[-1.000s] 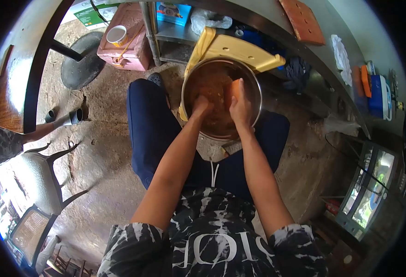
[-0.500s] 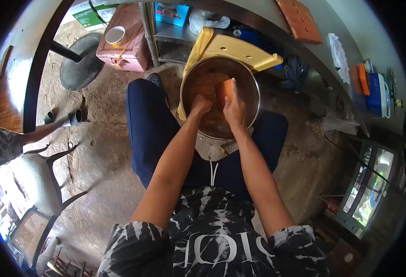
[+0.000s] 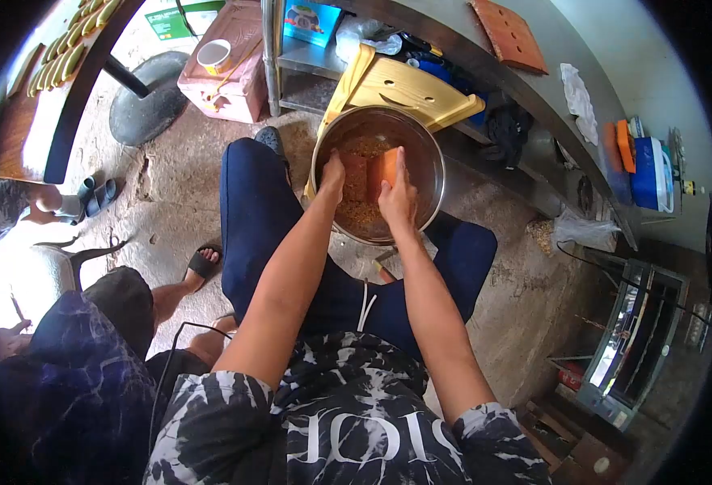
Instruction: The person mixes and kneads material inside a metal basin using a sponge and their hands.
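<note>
Pot [image 3: 430, 166] between knees [image 3: 247, 174], upper centre of frame, likely for steadiness. Orange block [image 3: 382, 170] inside, clamped in right hand [image 3: 400, 200], presumably for control. Left hand [image 3: 334, 174] inside pot's left edge, fingertips hidden, hold impossible to tell.

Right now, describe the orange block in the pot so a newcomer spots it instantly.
Find the round metal pot between the dark-blue trouser legs. Inside it, the right hand grips the orange block. Bright orange and straight-edged, it stands out from the loose brown mix beside it.
</note>
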`<state>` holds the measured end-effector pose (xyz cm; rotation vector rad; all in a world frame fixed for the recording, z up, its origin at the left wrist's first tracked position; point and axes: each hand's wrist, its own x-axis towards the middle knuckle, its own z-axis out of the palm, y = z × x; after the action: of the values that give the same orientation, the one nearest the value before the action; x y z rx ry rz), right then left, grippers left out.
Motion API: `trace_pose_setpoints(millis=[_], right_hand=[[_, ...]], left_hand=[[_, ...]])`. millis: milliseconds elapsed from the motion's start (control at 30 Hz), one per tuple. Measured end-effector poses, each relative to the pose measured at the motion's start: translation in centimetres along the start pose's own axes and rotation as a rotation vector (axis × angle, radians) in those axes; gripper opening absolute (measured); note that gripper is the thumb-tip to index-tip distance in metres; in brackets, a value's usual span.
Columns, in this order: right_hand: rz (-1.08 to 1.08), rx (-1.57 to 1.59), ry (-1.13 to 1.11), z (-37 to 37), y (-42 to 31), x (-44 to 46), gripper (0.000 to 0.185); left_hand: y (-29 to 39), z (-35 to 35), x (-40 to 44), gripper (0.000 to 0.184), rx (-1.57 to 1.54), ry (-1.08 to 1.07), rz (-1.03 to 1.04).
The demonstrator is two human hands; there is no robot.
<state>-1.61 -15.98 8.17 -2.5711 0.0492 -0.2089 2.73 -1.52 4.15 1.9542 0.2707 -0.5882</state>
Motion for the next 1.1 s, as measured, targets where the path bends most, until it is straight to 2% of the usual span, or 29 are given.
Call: trace_pose_setpoints(millis=[33,67,133,167,200,233,267,300,333,400,433,500,533,600,633,667,767,800,867,900,933,1000,1033,1067,1100], right_hand=[[0.049,0.019,-0.105,-4.9,-4.1,1.2,0.079],[0.141,-0.014,-0.182,-5.9,-4.4,1.8,0.076],[-0.134,-0.077,0.154,-7.7,-6.1,2.0,0.075],[-0.080,0.055,0.177,-8.1,-6.3,2.1,0.064],[-0.154,-0.025,0.258,-8.9,-8.1,2.1,0.063],[-0.158,-0.022,0.260,-8.3,-8.3,2.0,0.063],[-0.028,0.060,0.113,-7.4,-7.9,1.2,0.066],[0.098,0.142,-0.028,-6.4,-7.1,0.7,0.069],[-0.194,0.012,0.120,-3.1,-3.9,0.0,0.072],[-0.279,-0.054,0.131,-2.9,-3.6,0.8,0.069],[-0.279,-0.053,0.130,-3.8,-4.3,0.9,0.069],[0.011,0.043,-0.062,-6.2,-5.5,1.4,0.067],[0.006,0.045,-0.069,-6.9,-6.0,2.1,0.067],[0.008,-0.020,0.182,-7.8,-6.3,1.5,0.071],[-0.081,-0.070,0.268,-7.5,-5.9,1.5,0.072],[-0.082,-0.069,0.273,-6.4,-5.4,1.2,0.072],[-0.124,0.030,-0.010,-3.8,-2.8,0.6,0.073],[-0.130,0.027,0.002,-4.4,-2.9,1.8,0.073],[0.081,-0.015,-0.076,-6.3,-4.2,2.8,0.073],[-0.066,-0.090,0.097,-7.2,-5.0,2.9,0.073],[-0.072,-0.088,0.084,-7.1,-5.3,3.0,0.073],[0.006,-0.016,0.213,-7.0,-5.5,2.1,0.073],[-0.090,-0.060,0.225,-5.6,-4.7,1.3,0.075],[-0.168,-0.115,0.140,-3.7,-3.1,0.5,0.076],[-0.085,-0.159,0.021,-4.5,-3.5,0.9,0.076]], left_hand=[[0.3,-0.1,-0.7,0.039,0.011,0.001,-0.006],[0.0,0.1,0.2,0.039,0.011,0.007,0.004],[-2.2,1.5,0.8,0.037,-0.110,0.075,0.080],[-2.7,1.7,1.6,0.036,-0.127,-0.014,-0.074],[-1.9,1.1,0.8,0.036,-0.127,-0.015,-0.086],[0.0,-0.1,0.3,0.036,-0.325,0.046,-0.197],[0.9,-0.6,-0.4,0.035,-0.520,0.102,-0.313],[-0.1,0.1,-0.3,0.038,-0.005,-0.032,-0.149],[-0.9,0.8,0.0,0.038,-0.001,-0.033,-0.140],[-1.5,1.3,1.1,0.040,-0.001,-0.016,-0.097],[-1.0,0.7,0.2,0.040,0.028,-0.031,-0.082],[-2.0,1.6,0.7,0.040,0.014,-0.016,-0.080],[-2.2,1.6,1.0,0.039,-0.009,0.009,-0.084],[-2.1,1.3,0.3,0.039,-0.007,-0.033,-0.148],[-1.6,1.0,0.8,0.039,0.000,-0.060,-0.164],[-1.3,0.6,0.7,0.039,0.002,-0.058,-0.159],[-0.7,0.4,0.3,0.038,0.028,-0.033,-0.057],[-0.4,0.0,0.0,0.038,-0.044,-0.022,-0.019],[-0.9,0.4,-0.5,0.037,-0.117,-0.018,0.003],[-1.0,0.5,0.2,0.038,-0.105,-0.030,-0.045],[-1.5,0.7,0.5,0.040,-0.094,-0.043,-0.104],[-2.1,1.3,0.2,0.041,-0.087,-0.056,-0.161],[-1.8,1.2,1.0,0.043,-0.075,-0.058,-0.179],[-1.9,1.4,1.0,0.043,-0.071,-0.061,-0.170],[-2.9,2.3,1.4,0.043,-0.098,-0.022,-0.118]])
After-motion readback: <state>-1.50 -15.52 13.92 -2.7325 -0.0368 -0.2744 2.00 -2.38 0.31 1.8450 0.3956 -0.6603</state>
